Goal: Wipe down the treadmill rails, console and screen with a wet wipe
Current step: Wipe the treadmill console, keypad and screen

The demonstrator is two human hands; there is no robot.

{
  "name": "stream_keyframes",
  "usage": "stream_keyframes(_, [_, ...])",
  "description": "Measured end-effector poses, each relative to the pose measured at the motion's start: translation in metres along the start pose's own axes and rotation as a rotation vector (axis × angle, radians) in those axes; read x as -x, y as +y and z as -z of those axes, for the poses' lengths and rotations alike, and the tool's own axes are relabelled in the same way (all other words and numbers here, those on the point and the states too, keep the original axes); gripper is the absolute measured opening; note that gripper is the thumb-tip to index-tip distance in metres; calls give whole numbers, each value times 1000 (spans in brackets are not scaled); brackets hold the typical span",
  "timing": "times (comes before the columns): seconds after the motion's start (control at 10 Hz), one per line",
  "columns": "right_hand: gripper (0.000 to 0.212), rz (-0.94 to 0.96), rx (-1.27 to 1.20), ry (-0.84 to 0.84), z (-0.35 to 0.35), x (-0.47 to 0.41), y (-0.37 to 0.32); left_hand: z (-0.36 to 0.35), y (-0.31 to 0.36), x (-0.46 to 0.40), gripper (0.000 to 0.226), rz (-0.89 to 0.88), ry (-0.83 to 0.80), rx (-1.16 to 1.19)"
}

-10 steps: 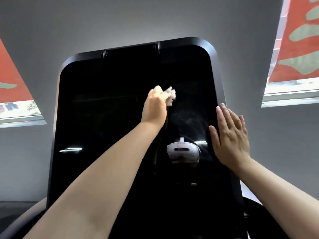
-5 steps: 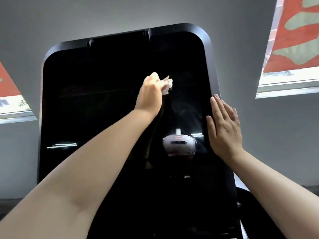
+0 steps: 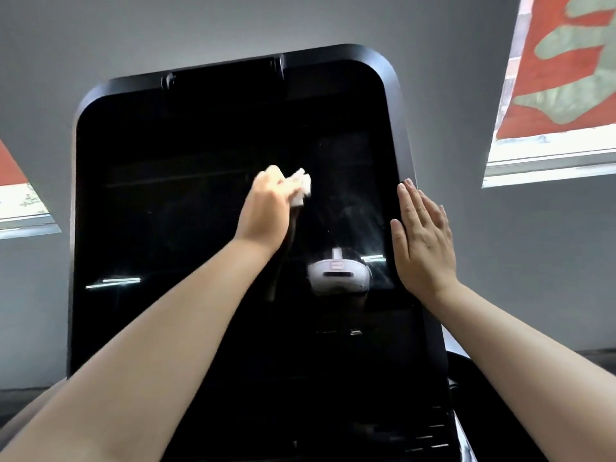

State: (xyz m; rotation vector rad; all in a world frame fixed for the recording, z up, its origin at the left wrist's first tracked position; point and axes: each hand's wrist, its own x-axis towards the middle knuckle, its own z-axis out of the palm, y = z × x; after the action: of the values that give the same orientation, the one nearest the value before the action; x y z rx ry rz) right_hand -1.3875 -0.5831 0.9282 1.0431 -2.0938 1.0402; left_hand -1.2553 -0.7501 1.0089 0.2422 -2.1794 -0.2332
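The treadmill's tall black screen [image 3: 173, 195] fills the middle of the view, dark and glossy with a rounded frame. My left hand [image 3: 265, 208] grips a crumpled white wet wipe [image 3: 301, 189] and presses it against the glass a little right of centre. Faint wet streaks show on the glass to the right of the wipe. My right hand [image 3: 421, 241] lies flat with straight fingers on the screen's right edge. The console's lower part [image 3: 416, 435], with vent slits, shows at the bottom right. The rails are not in view.
A grey wall [image 3: 200, 31] stands behind the screen. Windows with red patterned blinds sit at the upper right [image 3: 563, 71] and the left edge [image 3: 13, 188]. A white headset [image 3: 338, 273] is reflected in the glass.
My left hand with the wipe has shifted slightly along the screen's middle. The view has tilted, so the screen sits differently in the frame. My right hand stays flat on the right edge.
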Motion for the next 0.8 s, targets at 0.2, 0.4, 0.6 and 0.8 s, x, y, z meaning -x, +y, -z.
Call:
stream_keyframes(0.2, [65, 1, -46, -19, 2, 0, -3, -37, 38, 63, 13, -359, -193, -118])
stream_keyframes(0.4, [62, -13, -148, -25, 2, -2, 1, -20, 15, 5, 26, -544, -197, -141])
stream_keyframes(0.6, [59, -5, -169, -11, 3, -1, 2, -34, 34, -21, 17, -111, 5, -121])
stream_keyframes(0.8, [62, -1, -169, -2, 1, -2, 3, -47, 41, 76, 18, -648, -331, -102])
